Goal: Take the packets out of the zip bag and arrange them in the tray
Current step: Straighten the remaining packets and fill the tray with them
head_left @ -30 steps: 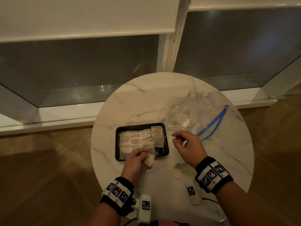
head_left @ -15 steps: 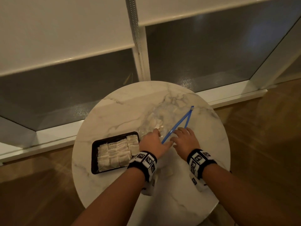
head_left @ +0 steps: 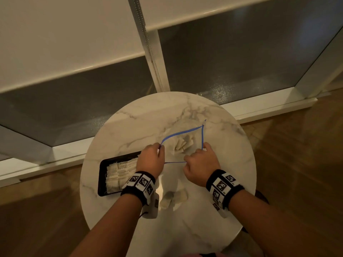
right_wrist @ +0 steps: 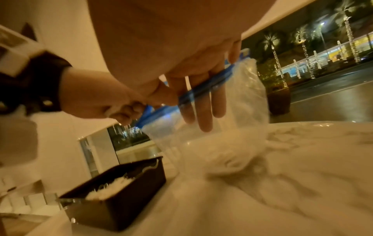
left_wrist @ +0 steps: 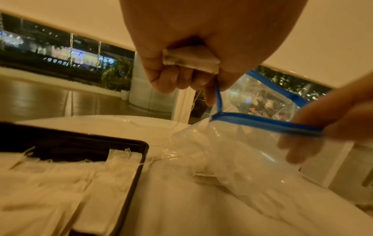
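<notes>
The clear zip bag (head_left: 181, 133) with a blue zip rim lies at the back of the round marble table (head_left: 222, 191), its mouth pulled wide. A few white packets (head_left: 183, 143) sit inside it. My left hand (head_left: 151, 160) pinches the left corner of the rim. The left wrist view shows a folded packet (left_wrist: 190, 59) tucked under its curled fingers. My right hand (head_left: 201, 164) grips the near right side of the rim, its fingers (right_wrist: 203, 115) reaching down over the bag (right_wrist: 242, 102). The black tray (head_left: 101, 175), left of the bag, holds rows of packets (head_left: 118, 173).
Two or three loose packets (head_left: 172, 198) lie on the table between my wrists, near the front. A window sill and glass panes run behind the table, with wooden floor on both sides. The tray's right end (left_wrist: 141, 159) lies close to the bag's film (left_wrist: 252, 153).
My left hand left the tray with a packet in it and went to the bag. Both hands took hold of the blue rim and pulled the mouth wide open.
</notes>
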Action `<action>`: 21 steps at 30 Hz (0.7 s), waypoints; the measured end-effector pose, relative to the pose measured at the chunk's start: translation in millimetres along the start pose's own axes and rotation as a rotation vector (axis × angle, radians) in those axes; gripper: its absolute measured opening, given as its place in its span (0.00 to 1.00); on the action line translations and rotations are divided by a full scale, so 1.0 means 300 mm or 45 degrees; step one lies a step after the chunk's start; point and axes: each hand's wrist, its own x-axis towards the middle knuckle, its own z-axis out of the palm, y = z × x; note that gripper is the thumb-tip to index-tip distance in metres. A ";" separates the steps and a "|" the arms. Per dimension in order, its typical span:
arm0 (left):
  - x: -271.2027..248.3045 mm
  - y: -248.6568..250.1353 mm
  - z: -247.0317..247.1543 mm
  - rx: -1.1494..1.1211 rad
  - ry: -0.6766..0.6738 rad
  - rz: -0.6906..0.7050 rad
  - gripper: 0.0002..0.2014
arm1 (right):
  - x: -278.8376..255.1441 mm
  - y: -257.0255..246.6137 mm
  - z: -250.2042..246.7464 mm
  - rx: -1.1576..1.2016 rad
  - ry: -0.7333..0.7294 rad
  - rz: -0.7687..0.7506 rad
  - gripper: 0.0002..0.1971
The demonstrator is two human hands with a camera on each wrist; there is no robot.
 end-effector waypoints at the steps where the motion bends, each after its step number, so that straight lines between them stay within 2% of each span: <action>1: -0.006 0.007 0.000 0.054 0.011 0.059 0.15 | 0.005 -0.010 -0.035 0.050 -0.037 -0.003 0.12; 4: -0.035 0.028 0.004 0.206 0.044 0.207 0.14 | 0.060 -0.040 -0.104 0.091 -0.223 -0.028 0.12; 7: -0.063 0.041 0.011 0.284 0.048 0.286 0.11 | 0.162 -0.065 -0.142 0.387 -0.420 0.232 0.13; 9: -0.076 0.041 0.011 0.288 0.044 0.283 0.13 | 0.242 -0.068 -0.135 0.551 -0.559 0.416 0.13; 13: -0.087 0.041 -0.004 0.231 0.059 0.268 0.16 | 0.346 -0.039 -0.159 0.860 -0.653 0.633 0.14; 15: -0.095 0.037 -0.005 0.169 0.049 0.277 0.17 | 0.364 -0.025 -0.157 0.707 -0.754 0.682 0.18; 17: -0.101 0.032 -0.006 0.110 0.044 0.282 0.18 | 0.390 0.017 -0.090 0.680 -0.651 0.786 0.20; 19: -0.106 0.032 -0.006 0.060 0.051 0.291 0.19 | 0.374 0.047 -0.058 0.669 -0.579 0.772 0.26; 21: -0.111 0.046 -0.009 0.037 0.058 0.321 0.18 | 0.322 0.072 -0.071 0.623 -0.607 0.721 0.35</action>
